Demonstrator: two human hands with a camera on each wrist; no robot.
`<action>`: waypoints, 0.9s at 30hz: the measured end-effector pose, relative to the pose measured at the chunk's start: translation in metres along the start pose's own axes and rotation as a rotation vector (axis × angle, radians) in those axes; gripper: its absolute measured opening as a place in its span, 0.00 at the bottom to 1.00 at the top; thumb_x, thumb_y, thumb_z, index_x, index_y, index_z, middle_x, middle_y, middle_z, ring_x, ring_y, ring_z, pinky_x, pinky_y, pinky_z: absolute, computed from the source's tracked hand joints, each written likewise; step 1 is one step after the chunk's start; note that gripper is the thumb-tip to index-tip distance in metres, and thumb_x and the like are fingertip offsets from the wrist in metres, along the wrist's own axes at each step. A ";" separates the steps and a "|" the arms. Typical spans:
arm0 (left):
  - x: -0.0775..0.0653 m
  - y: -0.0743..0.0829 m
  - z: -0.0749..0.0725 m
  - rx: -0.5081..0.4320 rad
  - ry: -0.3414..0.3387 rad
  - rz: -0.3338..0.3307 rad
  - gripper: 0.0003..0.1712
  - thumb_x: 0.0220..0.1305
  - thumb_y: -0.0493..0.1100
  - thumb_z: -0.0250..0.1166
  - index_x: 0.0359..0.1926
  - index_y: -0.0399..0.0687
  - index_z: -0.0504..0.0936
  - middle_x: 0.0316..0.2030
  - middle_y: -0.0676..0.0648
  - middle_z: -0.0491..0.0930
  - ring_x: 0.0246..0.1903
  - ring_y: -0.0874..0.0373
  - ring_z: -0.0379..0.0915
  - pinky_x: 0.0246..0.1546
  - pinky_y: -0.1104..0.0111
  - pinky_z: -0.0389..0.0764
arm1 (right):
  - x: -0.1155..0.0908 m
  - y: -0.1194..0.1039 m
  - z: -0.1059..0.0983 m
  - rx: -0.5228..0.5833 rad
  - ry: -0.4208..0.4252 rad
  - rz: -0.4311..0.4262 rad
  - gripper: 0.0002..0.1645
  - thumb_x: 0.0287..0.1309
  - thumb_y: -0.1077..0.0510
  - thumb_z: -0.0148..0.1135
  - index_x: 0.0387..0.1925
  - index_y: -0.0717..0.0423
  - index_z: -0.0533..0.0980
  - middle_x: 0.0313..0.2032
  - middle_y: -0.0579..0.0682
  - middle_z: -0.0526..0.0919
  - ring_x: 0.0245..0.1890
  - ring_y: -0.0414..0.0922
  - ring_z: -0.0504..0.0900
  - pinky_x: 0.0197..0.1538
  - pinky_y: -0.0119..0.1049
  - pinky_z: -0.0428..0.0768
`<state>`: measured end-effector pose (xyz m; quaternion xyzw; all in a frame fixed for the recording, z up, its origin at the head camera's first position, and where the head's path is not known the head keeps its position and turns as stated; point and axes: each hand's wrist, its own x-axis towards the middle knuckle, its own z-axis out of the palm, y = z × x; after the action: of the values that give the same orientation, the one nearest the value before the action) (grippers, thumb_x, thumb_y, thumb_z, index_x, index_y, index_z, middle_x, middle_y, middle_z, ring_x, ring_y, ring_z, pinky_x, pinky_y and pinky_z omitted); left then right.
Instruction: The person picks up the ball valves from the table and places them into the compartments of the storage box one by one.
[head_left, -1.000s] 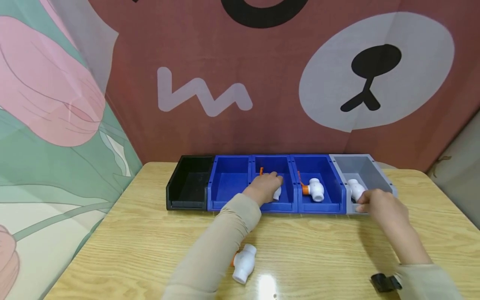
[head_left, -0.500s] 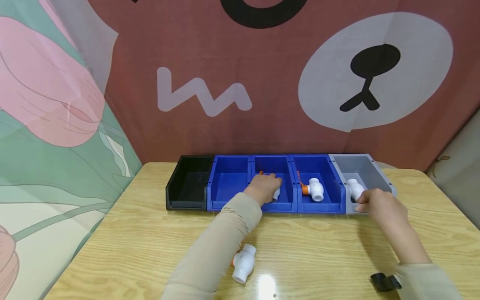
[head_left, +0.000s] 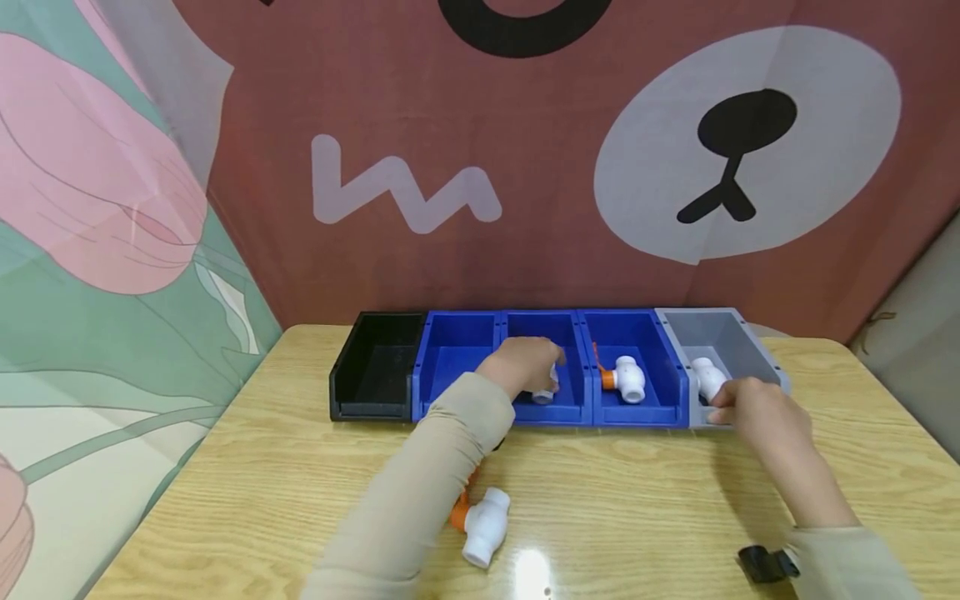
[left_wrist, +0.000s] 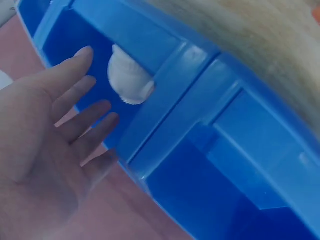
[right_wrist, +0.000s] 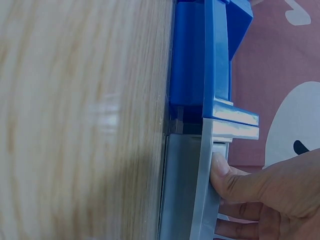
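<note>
My left hand (head_left: 521, 365) is over the middle blue bin (head_left: 573, 412), its fingers spread and relaxed in the left wrist view. Just beyond its fingertips, a white ball valve (left_wrist: 129, 77) lies on the bin floor, partly hidden by the front wall. My right hand (head_left: 767, 417) pinches the front rim of the grey bin (right_wrist: 184, 185) at the right end of the row. Its thumb lies on the outer side and its fingers reach behind the wall. Inside that bin, close to the fingers, sits another white ball valve (head_left: 707, 379).
One white ball valve (head_left: 628, 380) with an orange handle lies in the right blue bin (head_left: 651, 417). Another valve (head_left: 486, 527) rests on the wooden table (head_left: 615, 508), partly behind the left sleeve. A black bin (head_left: 381, 367) and a further blue bin (head_left: 461, 346) form the row's left end.
My left hand has let go of the valve in the middle blue bin and risen slightly, its fingers loosening. The left forearm has shifted left, uncovering more of the table valve. The right hand stays put.
</note>
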<state>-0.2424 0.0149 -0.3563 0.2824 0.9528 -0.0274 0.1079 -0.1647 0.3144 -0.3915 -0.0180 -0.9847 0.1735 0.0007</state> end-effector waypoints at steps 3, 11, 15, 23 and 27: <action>-0.002 0.000 -0.004 -0.019 0.008 0.027 0.25 0.68 0.53 0.64 0.64 0.58 0.78 0.63 0.56 0.75 0.63 0.57 0.69 0.60 0.61 0.72 | 0.000 0.000 0.000 -0.003 0.002 -0.005 0.09 0.55 0.58 0.72 0.34 0.60 0.83 0.37 0.67 0.82 0.34 0.62 0.80 0.26 0.53 0.75; -0.017 0.002 -0.009 -0.060 -0.009 0.085 0.24 0.70 0.55 0.62 0.64 0.60 0.78 0.61 0.56 0.76 0.63 0.56 0.69 0.62 0.60 0.70 | 0.000 0.000 0.000 -0.003 0.002 -0.016 0.08 0.55 0.58 0.71 0.33 0.60 0.83 0.36 0.66 0.83 0.33 0.61 0.80 0.25 0.53 0.75; -0.023 0.002 -0.013 0.012 0.048 0.120 0.21 0.70 0.55 0.62 0.62 0.61 0.79 0.59 0.58 0.77 0.60 0.58 0.72 0.59 0.60 0.73 | 0.000 0.001 0.000 -0.003 0.008 -0.018 0.08 0.55 0.58 0.72 0.33 0.60 0.83 0.36 0.66 0.83 0.33 0.62 0.80 0.25 0.53 0.75; -0.041 -0.003 -0.018 0.195 0.266 0.185 0.14 0.69 0.53 0.63 0.54 0.65 0.85 0.50 0.59 0.82 0.47 0.60 0.79 0.45 0.63 0.79 | 0.000 0.002 0.000 0.007 0.005 -0.005 0.13 0.53 0.57 0.73 0.36 0.63 0.84 0.38 0.69 0.83 0.36 0.66 0.80 0.27 0.55 0.76; -0.050 -0.004 -0.014 0.221 0.369 0.240 0.11 0.68 0.50 0.63 0.49 0.64 0.87 0.45 0.59 0.83 0.44 0.60 0.78 0.44 0.65 0.80 | 0.001 0.002 0.001 0.005 0.014 -0.007 0.13 0.52 0.57 0.73 0.36 0.63 0.84 0.38 0.69 0.82 0.36 0.66 0.80 0.26 0.54 0.76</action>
<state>-0.2066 -0.0137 -0.3312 0.4040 0.9072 -0.0665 -0.0971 -0.1653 0.3162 -0.3928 -0.0160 -0.9843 0.1757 0.0085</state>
